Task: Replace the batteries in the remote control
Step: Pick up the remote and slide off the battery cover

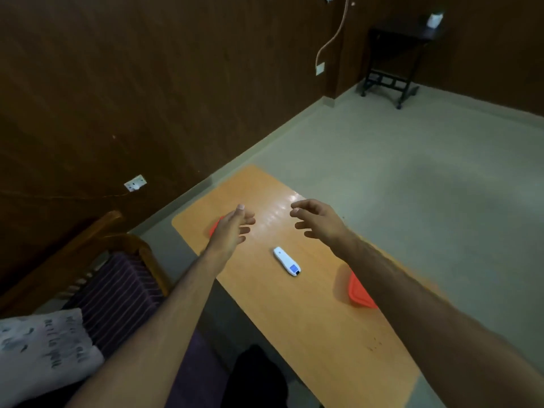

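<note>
Head view, looking down on a narrow orange-brown table (309, 313) standing on a pale floor beside a dark wood-panelled wall.

Remote control (286, 261): white, lying flat near the middle of the table, its length set diagonally. A small blue panel shows at the end nearer the camera. Nothing touches it.

Left hand (232, 228): raised over the far part of the table, fingers spread and loosely curved, empty. It is beyond and to the left of the remote control, apart from it.

Right hand (316, 219): likewise open, fingers curled slightly, palm down, holding nothing. It is beyond and to the right of the remote control, apart from it. The two hands face each other with a gap of bare table between them.

Red container, left (214, 228): at the left table edge, mostly hidden behind the left hand.

Red container, right (357, 293): at the right table edge, partly covered by the right forearm.

Contents of both containers cannot be told.

A wooden chair with a striped cushion (114, 293) stands left of the table.
</note>
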